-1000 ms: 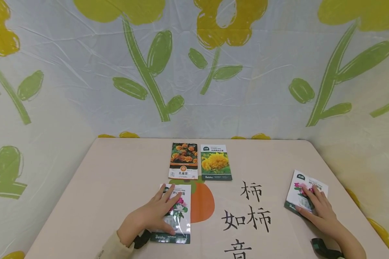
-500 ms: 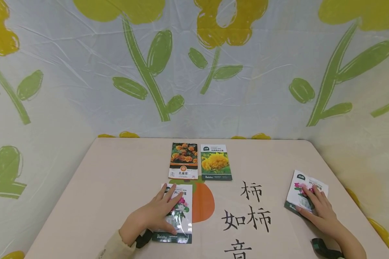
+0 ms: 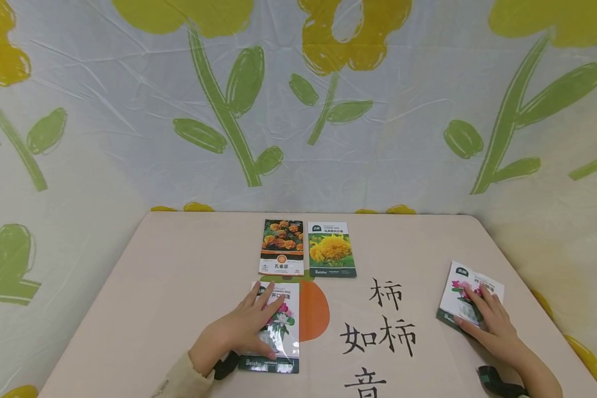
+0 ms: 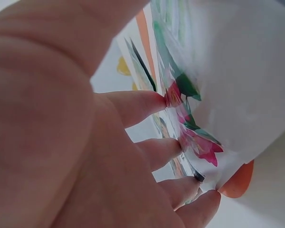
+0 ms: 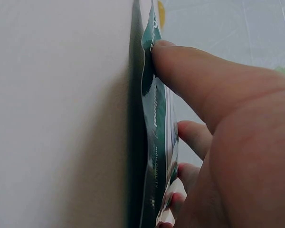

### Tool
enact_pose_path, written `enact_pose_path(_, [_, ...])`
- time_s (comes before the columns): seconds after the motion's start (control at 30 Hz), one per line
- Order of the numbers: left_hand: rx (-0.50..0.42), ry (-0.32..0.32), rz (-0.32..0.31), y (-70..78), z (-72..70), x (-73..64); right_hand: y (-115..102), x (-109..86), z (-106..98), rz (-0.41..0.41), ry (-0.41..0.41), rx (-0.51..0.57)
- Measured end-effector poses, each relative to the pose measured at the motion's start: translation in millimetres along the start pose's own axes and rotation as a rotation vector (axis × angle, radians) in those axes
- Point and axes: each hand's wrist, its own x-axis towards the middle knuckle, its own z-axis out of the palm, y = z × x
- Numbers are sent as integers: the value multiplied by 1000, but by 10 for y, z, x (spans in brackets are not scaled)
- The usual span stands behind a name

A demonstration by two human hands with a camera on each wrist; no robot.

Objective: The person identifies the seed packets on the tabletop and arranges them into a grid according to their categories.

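My left hand point(image 3: 241, 329) lies with spread, fairly straight fingers on a white seed packet point(image 3: 287, 345) with pink and white flowers, left of centre on the table. In the left wrist view its fingertips touch the packet's printed face point(image 4: 199, 137). At the right, my right hand point(image 3: 495, 326) rests likewise on a similar seed packet point(image 3: 453, 298), which lies tilted. The right wrist view has the thumb point(image 5: 180, 61) against the green bottom band point(image 5: 154, 104). The fingers hide part of each packet.
Two more seed packets lie side by side farther back: one with orange flowers point(image 3: 282, 240) and one with a yellow flower point(image 3: 331, 251). The pale table cover point(image 3: 179, 265) carries a printed persimmon point(image 3: 313, 312) and black characters point(image 3: 378, 337). A flower-patterned cloth point(image 3: 403, 138) hangs behind.
My left hand has slid its seed packet a little to the right across the cover, over part of the printed persimmon. The right hand and its packet stay in place.
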Motion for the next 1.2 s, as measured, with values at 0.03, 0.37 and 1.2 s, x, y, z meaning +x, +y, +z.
enact_pose_path(0.03, [3,0,2,4,-1,2,0,-1,0,0,-1,1])
enact_pose_path(0.37, [1,1,4,47,-11,24,-20,3,-13,9,-13,2])
enact_pose_path(1.2, [-10,-16,-1,46,-7,59,11,0,1,-11,0,2])
